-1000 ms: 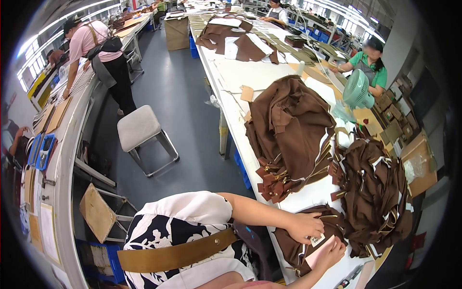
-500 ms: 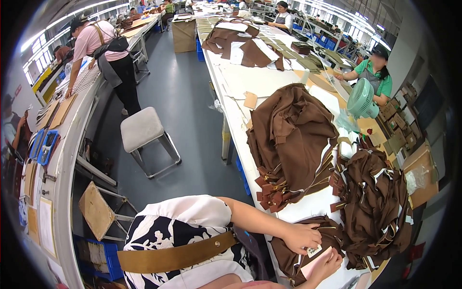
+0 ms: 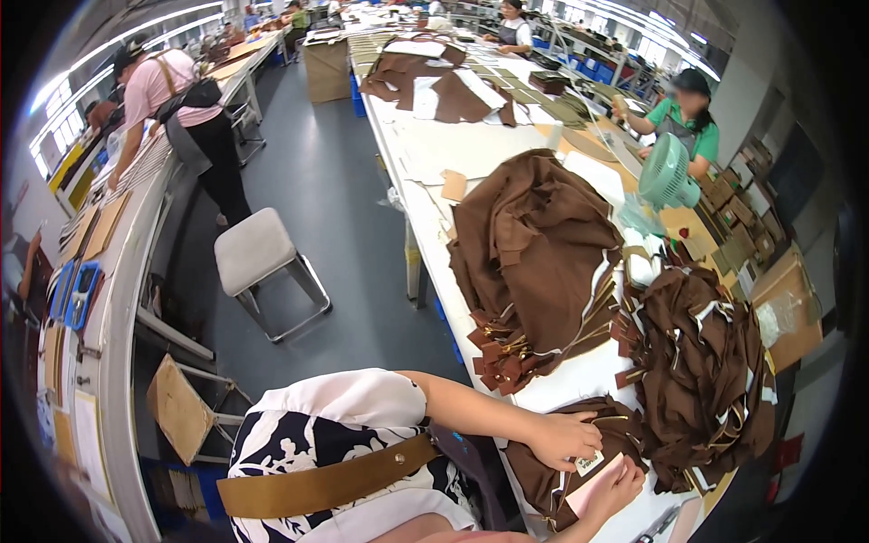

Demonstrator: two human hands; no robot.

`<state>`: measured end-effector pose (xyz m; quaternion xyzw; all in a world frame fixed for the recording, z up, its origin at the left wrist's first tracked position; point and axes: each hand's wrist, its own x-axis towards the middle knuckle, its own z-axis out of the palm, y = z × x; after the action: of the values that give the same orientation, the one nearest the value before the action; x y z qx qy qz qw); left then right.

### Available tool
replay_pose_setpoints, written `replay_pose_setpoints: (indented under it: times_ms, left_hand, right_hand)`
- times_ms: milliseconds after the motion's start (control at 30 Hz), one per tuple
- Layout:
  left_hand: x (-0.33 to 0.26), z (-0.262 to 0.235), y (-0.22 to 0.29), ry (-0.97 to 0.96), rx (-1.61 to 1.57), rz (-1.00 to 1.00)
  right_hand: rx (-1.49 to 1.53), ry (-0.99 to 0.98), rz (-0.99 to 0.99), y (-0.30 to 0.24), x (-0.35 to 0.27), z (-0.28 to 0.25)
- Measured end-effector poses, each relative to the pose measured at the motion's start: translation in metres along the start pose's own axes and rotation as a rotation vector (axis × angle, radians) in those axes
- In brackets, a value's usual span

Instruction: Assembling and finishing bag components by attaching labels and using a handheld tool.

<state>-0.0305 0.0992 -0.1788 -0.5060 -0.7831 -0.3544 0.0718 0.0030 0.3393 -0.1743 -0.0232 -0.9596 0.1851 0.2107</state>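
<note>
Pinching a small white paper tag between its fingertips, your left hand rests on the brown fabric piece lying at the near edge of the long white worktable. Your right hand, just beside it, lies flat beneath a pale pink card, fingers loose. Two heaps of brown fabric pieces lie beyond, near a green desk fan.

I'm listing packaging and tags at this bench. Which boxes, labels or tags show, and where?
Small white tag: between left hand and right hand, on brown garment.
Brown cardboard box: far aisle, at table end.
Flat cardboard boxes: right edge of table.
</note>
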Motion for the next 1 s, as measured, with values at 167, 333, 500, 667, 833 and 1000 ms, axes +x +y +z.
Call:
replay_pose_setpoints:
  times_ms: [167,333,500,667,833,1000]
  left_hand:
    - [0.004,0.010,0.003,0.030,0.037,0.001]
    - [0.015,0.026,0.010,0.055,0.019,0.074]
    - [0.005,-0.004,0.005,0.085,0.123,-0.028]
    - [0.009,-0.022,0.012,-0.088,0.156,-0.062]
    - [0.014,-0.020,0.016,-0.139,0.114,-0.069]
    - [0.012,-0.019,0.017,-0.081,0.128,-0.017]
  right_hand:
    - [0.009,0.017,0.006,0.006,-0.001,0.001]
    - [0.180,0.019,-0.011,0.035,-0.020,-0.013]
    - [0.214,0.032,0.011,-0.012,-0.022,-0.031]
    - [0.042,0.256,0.064,-0.019,-0.065,-0.084]
    - [-0.261,0.419,0.298,0.028,-0.090,-0.124]
    - [-0.287,0.341,0.409,0.037,-0.093,-0.124]
